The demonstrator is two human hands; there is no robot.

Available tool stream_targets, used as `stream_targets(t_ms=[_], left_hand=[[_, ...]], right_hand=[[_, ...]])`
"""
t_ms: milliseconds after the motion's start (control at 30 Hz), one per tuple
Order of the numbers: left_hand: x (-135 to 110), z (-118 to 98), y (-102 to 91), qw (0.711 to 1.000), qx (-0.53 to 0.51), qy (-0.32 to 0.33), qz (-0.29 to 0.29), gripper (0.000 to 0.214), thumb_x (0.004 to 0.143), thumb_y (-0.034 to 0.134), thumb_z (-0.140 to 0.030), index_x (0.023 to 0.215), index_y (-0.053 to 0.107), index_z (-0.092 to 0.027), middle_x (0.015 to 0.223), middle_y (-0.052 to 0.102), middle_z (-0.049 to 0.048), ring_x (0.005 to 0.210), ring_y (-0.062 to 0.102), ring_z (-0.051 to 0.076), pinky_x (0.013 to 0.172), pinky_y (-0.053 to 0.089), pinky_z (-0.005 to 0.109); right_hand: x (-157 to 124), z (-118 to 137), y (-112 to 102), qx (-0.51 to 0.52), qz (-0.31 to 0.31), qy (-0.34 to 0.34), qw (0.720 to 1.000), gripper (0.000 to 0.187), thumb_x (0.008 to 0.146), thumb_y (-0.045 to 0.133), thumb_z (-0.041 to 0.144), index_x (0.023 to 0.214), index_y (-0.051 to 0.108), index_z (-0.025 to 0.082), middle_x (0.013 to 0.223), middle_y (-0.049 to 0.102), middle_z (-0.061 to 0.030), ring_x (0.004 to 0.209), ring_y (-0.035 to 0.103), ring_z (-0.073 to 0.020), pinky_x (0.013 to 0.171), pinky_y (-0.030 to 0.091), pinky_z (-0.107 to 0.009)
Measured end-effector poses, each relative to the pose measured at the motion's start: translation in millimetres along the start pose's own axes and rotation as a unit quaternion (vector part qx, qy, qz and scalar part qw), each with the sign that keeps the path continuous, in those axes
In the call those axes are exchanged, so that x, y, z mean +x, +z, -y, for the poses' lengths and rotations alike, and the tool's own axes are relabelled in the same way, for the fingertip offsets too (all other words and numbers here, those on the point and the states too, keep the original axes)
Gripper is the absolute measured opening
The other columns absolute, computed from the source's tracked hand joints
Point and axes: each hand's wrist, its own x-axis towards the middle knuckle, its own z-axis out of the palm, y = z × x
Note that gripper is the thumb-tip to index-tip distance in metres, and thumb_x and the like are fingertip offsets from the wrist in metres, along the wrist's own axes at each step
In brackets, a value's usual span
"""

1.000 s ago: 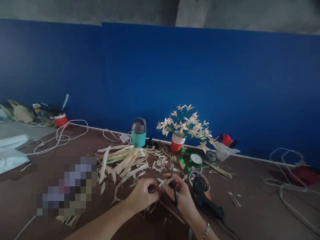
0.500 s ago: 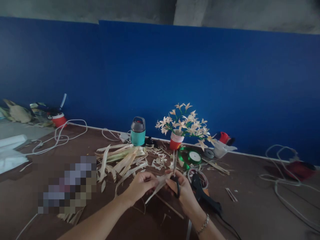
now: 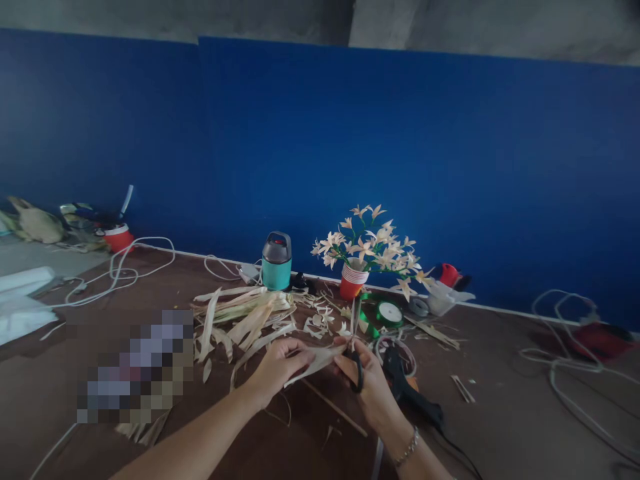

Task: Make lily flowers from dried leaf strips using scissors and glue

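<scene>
A pale strip of dried corn husk [image 3: 316,362] is stretched between my two hands over the table. My left hand [image 3: 275,375] is closed, pinching the strip's left end between thumb and fingers. Black-handled scissors [image 3: 357,371] hang on the fingers of my right hand [image 3: 373,390], blades pointing up and away from me. The thumb and fingertips of that same hand also grip the strip's right end. Beyond my hands lie a heap of dried husks [image 3: 250,319] and small cut husk petals [image 3: 317,325].
Husk flowers [image 3: 383,247] stand in red paper cups [image 3: 353,281] by the blue wall. Green ribbon [image 3: 390,313], a black glue gun [image 3: 413,397] and a tape roll [image 3: 411,360] lie right of my hands. A teal lidded container [image 3: 277,270] stands behind the husks; cables [image 3: 117,273] trail leftward.
My left hand has shifted slightly left, and the husk strip shows wider between my hands. The scissors in my right hand have tilted a little to the right.
</scene>
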Motion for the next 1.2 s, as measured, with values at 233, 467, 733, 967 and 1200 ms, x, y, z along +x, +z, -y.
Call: stream_targets(t_ms=[233,467,733,967,1200], left_hand=[[-2.0,-1.0,1.3,0.999,-0.044,-0.017,0.016,0.029,0.063,0.07,-0.042,0.066,0.062,-0.014,0.054,0.052,-0.0033,0.051,0.044,0.01,0.05,0.031,0.022],[-2.3,1.9,1.3,0.996,-0.015,-0.039,0.074,0.031,0.064,0.069,-0.044,0.062,0.058,-0.015,0.048,0.051,-0.0049,0.043,0.038,0.007,0.044,0.025,0.021],[0.4,4.9,0.9,0.996,-0.079,-0.02,0.045,0.031,0.065,0.07,-0.041,0.062,0.054,-0.015,0.052,0.052,-0.0045,0.047,0.042,0.007,0.047,0.03,0.019],[-1.3,2.9,-0.9,0.993,-0.044,-0.058,0.094,0.032,0.065,0.069,-0.045,0.071,0.061,-0.014,0.059,0.059,-0.0015,0.047,0.048,0.008,0.043,0.029,0.02],[-1.7,5.2,-1.0,0.989,-0.018,-0.073,0.125,0.03,0.062,0.072,-0.042,0.071,0.061,-0.015,0.059,0.064,0.0002,0.046,0.052,0.011,0.044,0.032,0.022]], right_hand=[[1.3,1.1,1.2,-0.002,-0.02,-0.01,1.0,0.042,0.056,0.082,0.033,0.09,0.062,0.017,0.056,0.057,0.0039,0.047,0.048,-0.0092,0.042,0.03,-0.017],[1.2,5.7,3.4,0.004,-0.025,-0.011,1.0,0.04,0.053,0.082,0.033,0.086,0.063,0.018,0.055,0.054,0.0049,0.044,0.044,-0.0076,0.04,0.028,-0.017],[-1.1,8.7,7.3,0.018,-0.031,0.007,0.999,0.041,0.051,0.082,0.031,0.084,0.061,0.017,0.052,0.056,0.0039,0.045,0.046,-0.0085,0.038,0.027,-0.016],[0.1,6.0,5.4,0.014,-0.039,-0.013,0.999,0.044,0.051,0.082,0.033,0.087,0.062,0.018,0.056,0.055,0.005,0.045,0.046,-0.0078,0.041,0.034,-0.018],[-0.9,6.0,4.7,-0.019,-0.056,-0.041,0.997,0.042,0.052,0.083,0.033,0.087,0.063,0.019,0.06,0.055,0.0049,0.048,0.047,-0.0078,0.043,0.035,-0.017]])
